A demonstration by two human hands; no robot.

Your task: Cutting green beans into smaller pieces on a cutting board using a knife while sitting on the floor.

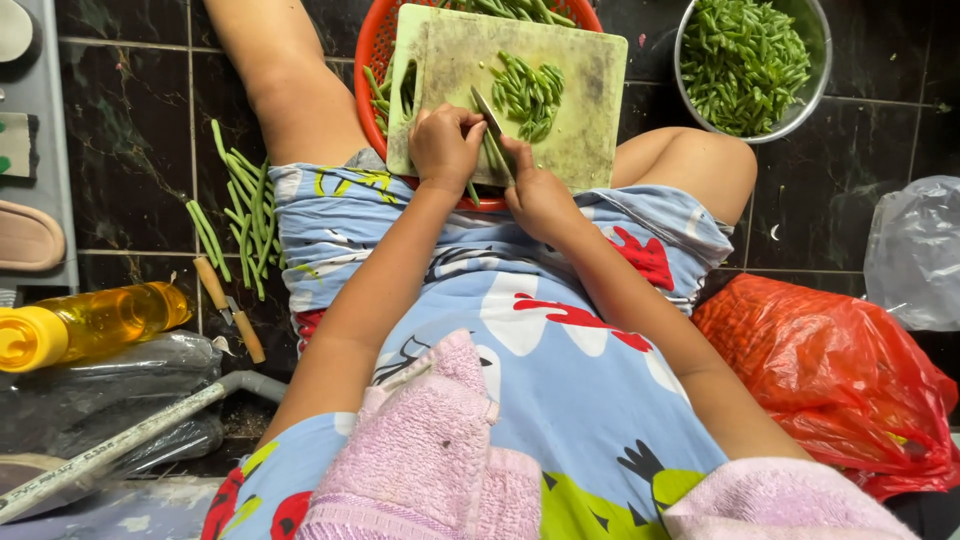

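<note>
A pale green cutting board [590,90] rests on a red basket [372,50] between my knees. My left hand [443,145] presses down a bunch of green beans [493,155] at the board's near edge. My right hand [537,195] grips a knife [486,110] whose blade points away across those beans. A small heap of cut bean pieces [528,92] lies in the middle of the board. More whole beans show in the basket behind the board.
A metal bowl [815,95] full of cut beans stands at the top right. Whole beans [245,215] and a wooden-handled peeler [230,310] lie on the dark tiled floor at left, near a yellow bottle [90,322]. Red bag [840,375] and clear plastic bag [915,255] at right.
</note>
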